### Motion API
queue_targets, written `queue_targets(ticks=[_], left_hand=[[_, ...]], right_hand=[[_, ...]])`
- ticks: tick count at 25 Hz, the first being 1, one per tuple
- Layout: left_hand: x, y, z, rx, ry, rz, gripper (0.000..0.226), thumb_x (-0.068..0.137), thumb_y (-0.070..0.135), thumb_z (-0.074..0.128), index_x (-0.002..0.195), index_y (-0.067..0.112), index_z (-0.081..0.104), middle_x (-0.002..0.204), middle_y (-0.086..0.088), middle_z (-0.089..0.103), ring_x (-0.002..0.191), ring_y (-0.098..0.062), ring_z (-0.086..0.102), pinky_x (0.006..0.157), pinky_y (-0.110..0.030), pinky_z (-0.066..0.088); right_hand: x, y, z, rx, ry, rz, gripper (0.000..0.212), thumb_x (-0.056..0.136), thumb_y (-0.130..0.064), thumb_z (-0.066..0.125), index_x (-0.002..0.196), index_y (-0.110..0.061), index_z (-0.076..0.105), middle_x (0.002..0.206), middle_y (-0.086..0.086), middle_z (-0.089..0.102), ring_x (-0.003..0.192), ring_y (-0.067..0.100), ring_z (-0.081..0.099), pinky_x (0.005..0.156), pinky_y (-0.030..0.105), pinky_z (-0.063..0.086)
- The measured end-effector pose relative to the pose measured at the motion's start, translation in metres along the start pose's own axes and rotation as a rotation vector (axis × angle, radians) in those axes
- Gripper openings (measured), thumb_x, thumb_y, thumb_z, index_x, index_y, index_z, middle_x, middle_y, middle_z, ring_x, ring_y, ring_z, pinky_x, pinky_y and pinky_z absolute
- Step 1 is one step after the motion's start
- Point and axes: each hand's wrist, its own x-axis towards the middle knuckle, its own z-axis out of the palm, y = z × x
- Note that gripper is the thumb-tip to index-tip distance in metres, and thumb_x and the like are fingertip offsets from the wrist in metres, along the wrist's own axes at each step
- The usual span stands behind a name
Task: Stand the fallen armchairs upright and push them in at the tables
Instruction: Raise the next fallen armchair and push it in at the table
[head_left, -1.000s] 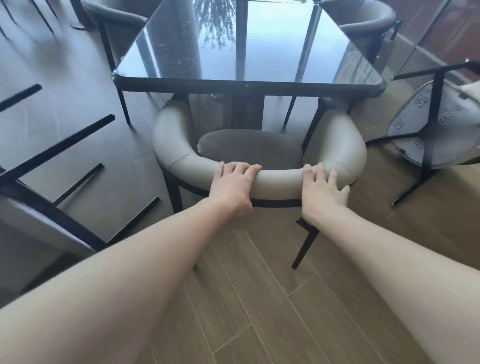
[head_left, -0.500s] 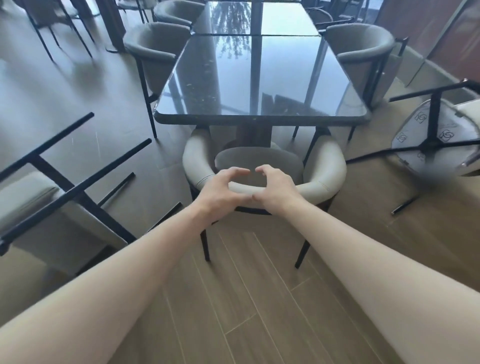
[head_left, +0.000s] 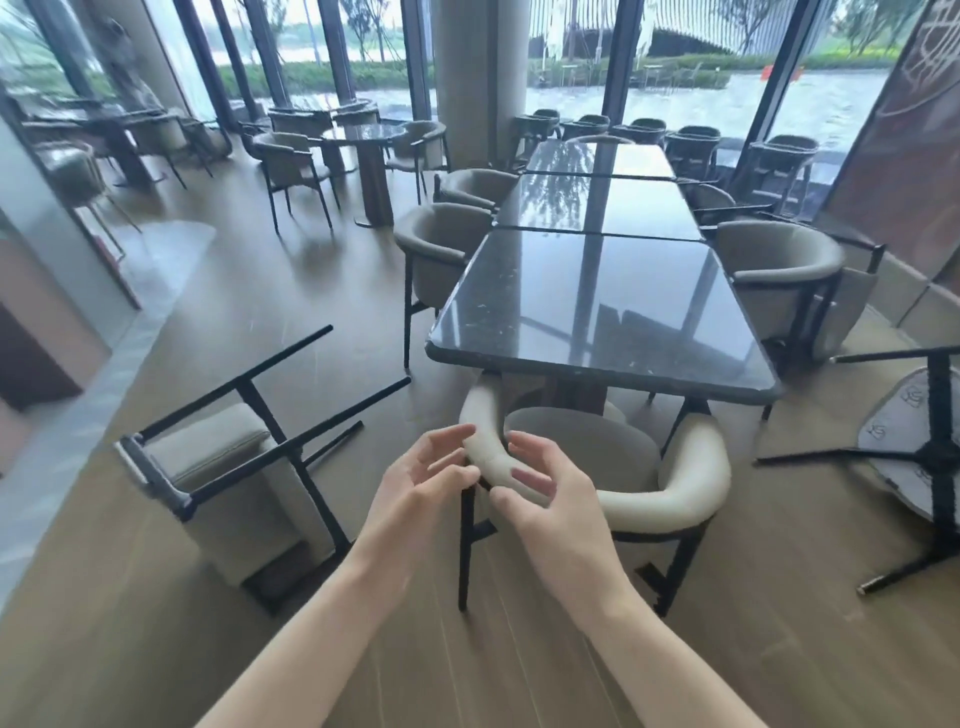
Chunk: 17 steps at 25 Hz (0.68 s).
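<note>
A beige armchair (head_left: 675, 493) with black legs stands upright, tucked in at the near end of a dark glossy table (head_left: 597, 306). My left hand (head_left: 421, 483) and my right hand (head_left: 540, 488) hover together in front of its curved backrest, fingers apart, holding nothing. A second armchair (head_left: 218, 457) lies on its side on the floor at the left, legs pointing toward the table. A third armchair (head_left: 904, 447) lies tipped over at the right edge, its underside and black legs facing me.
Upright armchairs line both long sides of the table row, such as one at the left (head_left: 441, 244) and one at the right (head_left: 779, 260). A round table (head_left: 363, 135) with chairs stands farther back left. A pillar (head_left: 467, 62) and glass walls close the far side.
My hands have come off the upright armchair's backrest and drawn together in front of it. The view has lifted from the chair to the whole room.
</note>
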Motion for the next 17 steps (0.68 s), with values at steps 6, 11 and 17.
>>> queue_targets(ticks=[6,11,17], left_hand=[[-0.048,0.027,-0.042,-0.035,0.115,0.142,0.045,0.072,0.037,0.070,0.116,0.048,0.070,0.130,0.020,0.067,0.128,0.002,0.056,0.092,-0.020,0.049],[-0.081,0.033,-0.089,-0.051,0.262,0.201,0.046,0.072,0.041,0.069,0.118,0.045,0.069,0.129,0.022,0.066,0.127,0.001,0.057,0.112,-0.036,0.040],[-0.131,0.010,-0.181,-0.068,0.411,0.162,0.050,0.072,0.045,0.066,0.122,0.038,0.066,0.134,0.015,0.065,0.128,-0.004,0.057,0.116,-0.040,0.039]], right_hand=[[-0.032,-0.041,0.043,0.112,-0.102,-0.053,0.048,0.090,-0.012,0.067,0.130,-0.037,0.058,0.128,-0.025,0.061,0.114,-0.012,0.057,0.097,0.023,0.050],[-0.040,-0.065,0.103,0.121,-0.193,-0.101,0.048,0.091,-0.010,0.066,0.134,-0.030,0.058,0.130,-0.019,0.062,0.118,-0.001,0.059,0.100,0.026,0.050],[-0.067,-0.075,0.196,0.094,-0.267,-0.076,0.045,0.093,-0.015,0.064,0.135,-0.029,0.057,0.129,-0.017,0.062,0.117,-0.003,0.059,0.094,0.017,0.046]])
